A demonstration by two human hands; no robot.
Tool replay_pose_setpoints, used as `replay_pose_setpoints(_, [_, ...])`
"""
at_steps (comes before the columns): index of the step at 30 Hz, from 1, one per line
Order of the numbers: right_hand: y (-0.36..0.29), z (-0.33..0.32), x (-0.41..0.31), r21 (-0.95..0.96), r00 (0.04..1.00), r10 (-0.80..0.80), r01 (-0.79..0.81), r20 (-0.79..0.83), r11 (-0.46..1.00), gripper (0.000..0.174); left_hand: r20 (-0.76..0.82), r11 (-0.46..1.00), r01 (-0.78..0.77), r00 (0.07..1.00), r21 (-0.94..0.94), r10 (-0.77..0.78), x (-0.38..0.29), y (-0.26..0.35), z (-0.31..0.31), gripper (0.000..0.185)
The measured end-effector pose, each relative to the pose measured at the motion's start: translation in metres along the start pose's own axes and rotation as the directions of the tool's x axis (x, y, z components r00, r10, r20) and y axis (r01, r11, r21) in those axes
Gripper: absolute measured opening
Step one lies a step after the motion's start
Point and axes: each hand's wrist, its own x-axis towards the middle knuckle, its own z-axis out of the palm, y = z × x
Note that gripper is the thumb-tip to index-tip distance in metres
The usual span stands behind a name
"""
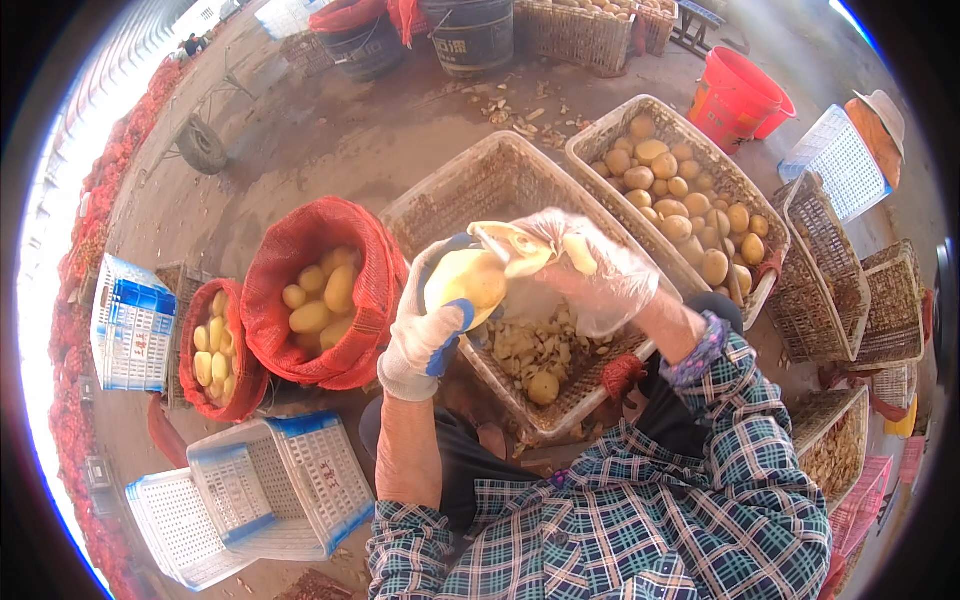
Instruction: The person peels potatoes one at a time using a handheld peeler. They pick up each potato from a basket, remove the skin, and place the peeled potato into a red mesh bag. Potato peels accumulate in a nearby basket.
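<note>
My left hand point(417, 341), in a white knit glove with a blue coating, grips a large, mostly pale peeled potato point(466, 285). My right hand point(611, 270) wears a clear plastic glove and is closed around a peeling tool point(489, 244), whose handle is hidden. The tool meets the potato's upper right side, and a strip of peel point(531, 253) curls over it. Both hands are above a dirty plastic crate point(444, 182) standing between my knees. Peelings point(525, 341) and a potato point(544, 388) lie in the crate.
A second crate point(776, 251) of unpeeled potatoes point(679, 195) adjoins on the right. To the left, red mesh lines a large container point(262, 315) and a smaller one point(255, 394), both holding peeled potatoes in liquid. White-and-blue baskets point(315, 480) and stacked crates point(825, 277) flank me.
</note>
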Motion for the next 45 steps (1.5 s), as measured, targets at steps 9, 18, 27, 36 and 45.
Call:
replay_pose_setpoints(9, [-0.018, -0.027, 0.018, -0.392, 0.939, -0.182, 0.291, 0.292, 0.873, 0.037, 0.040, 0.986, 0.041, 0.998, 0.160, -0.048, 0.008, -0.015, -0.011, 0.102])
replay_pose_setpoints(18, [0.023, -0.057, -0.002, -0.318, 0.983, 0.154, -0.113, 0.104, 0.941, 0.015, -0.022, 0.994, 0.088, 0.996, 0.072, -0.086, 0.014, -0.023, -0.009, 0.103])
replay_pose_setpoints(27, [0.014, -0.029, -0.007, -0.425, 0.969, -0.239, 0.239, 0.054, 0.873, 0.018, -0.039, 0.974, 0.138, 0.988, -0.180, -0.147, 0.029, -0.052, -0.001, 0.089])
replay_pose_setpoints(36, [0.050, -0.063, -0.028, -0.292, 0.997, 0.060, -0.046, 0.040, 0.955, 0.024, -0.019, 0.968, 0.250, 0.968, -0.019, -0.251, 0.023, -0.045, -0.015, 0.094])
replay_pose_setpoints(45, [0.019, -0.044, -0.001, -0.321, 0.942, -0.043, 0.156, 0.332, 0.934, 0.013, 0.081, 0.939, 0.233, 0.962, 0.253, -0.261, 0.025, -0.039, -0.011, 0.090])
